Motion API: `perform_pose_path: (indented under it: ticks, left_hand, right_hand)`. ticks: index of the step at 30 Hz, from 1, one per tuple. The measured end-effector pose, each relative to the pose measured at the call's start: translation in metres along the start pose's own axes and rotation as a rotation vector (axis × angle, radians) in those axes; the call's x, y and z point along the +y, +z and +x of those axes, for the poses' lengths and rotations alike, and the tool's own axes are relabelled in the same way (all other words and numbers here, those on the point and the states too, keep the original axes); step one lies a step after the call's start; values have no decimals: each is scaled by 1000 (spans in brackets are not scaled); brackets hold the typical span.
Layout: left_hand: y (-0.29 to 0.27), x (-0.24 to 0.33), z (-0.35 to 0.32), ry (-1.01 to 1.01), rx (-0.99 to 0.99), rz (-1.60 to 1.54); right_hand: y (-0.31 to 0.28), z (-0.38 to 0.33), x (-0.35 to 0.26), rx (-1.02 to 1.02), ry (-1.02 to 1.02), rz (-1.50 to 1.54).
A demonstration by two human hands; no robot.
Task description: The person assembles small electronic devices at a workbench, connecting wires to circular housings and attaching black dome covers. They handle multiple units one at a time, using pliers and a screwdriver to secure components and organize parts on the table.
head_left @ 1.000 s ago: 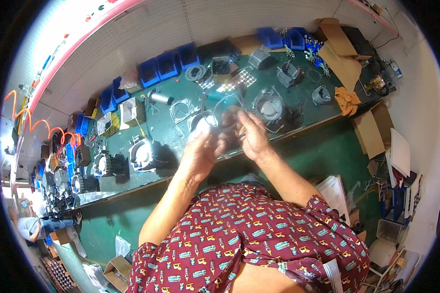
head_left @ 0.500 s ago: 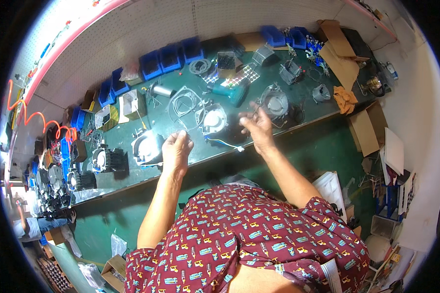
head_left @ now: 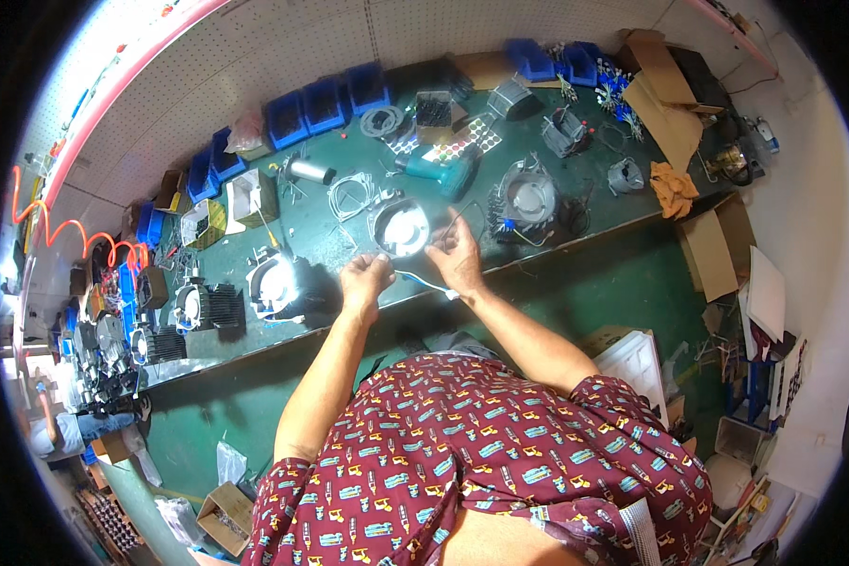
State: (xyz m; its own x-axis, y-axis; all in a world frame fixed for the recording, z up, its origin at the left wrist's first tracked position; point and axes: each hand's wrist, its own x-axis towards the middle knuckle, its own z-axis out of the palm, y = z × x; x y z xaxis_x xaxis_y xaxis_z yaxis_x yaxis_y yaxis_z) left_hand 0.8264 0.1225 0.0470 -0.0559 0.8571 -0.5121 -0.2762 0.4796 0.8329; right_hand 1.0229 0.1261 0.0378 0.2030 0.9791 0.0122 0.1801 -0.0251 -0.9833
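My left hand (head_left: pixel 365 279) and my right hand (head_left: pixel 457 257) hover close together over the front edge of the green workbench (head_left: pixel 330 241). Between them runs a thin white wire (head_left: pixel 417 279), pinched at both ends by my fingers. Just beyond my hands lies a round metal lamp housing (head_left: pixel 401 226) with a shiny white face. A second round housing (head_left: pixel 528 196) with a dark finned body sits to the right of it.
A teal power drill (head_left: pixel 441 172) lies behind the housings. Blue parts bins (head_left: pixel 325 102) line the back wall. Finned black housings (head_left: pixel 203 307) stand at the left. Cardboard pieces (head_left: pixel 665 99) and an orange cloth (head_left: pixel 672 186) lie at the right end.
My hands were raised together, then spread apart on the bench. Now they have come together again near the front edge, holding the white wire.
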Motion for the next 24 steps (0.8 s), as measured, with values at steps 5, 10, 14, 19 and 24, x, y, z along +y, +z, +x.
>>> perform_pose_path:
  ticks: [5, 10, 14, 19, 24]
  left_hand:
    - [4, -2, 1, 35, 69, 23]
    - [5, -3, 0, 94, 110, 115]
    - [7, -5, -2, 110, 141, 110]
    - [10, -1, -4, 108, 147, 125]
    - [10, -4, -3, 90, 184, 129]
  right_hand:
    - [-2, 5, 0, -23, -24, -39]
    - [-3, 7, 1, -45, -17, -44]
    - [-1, 7, 10, -31, -51, -47]
    - [-3, 10, 10, -54, -49, -51]
    - [-5, 12, 6, -76, -45, -45]
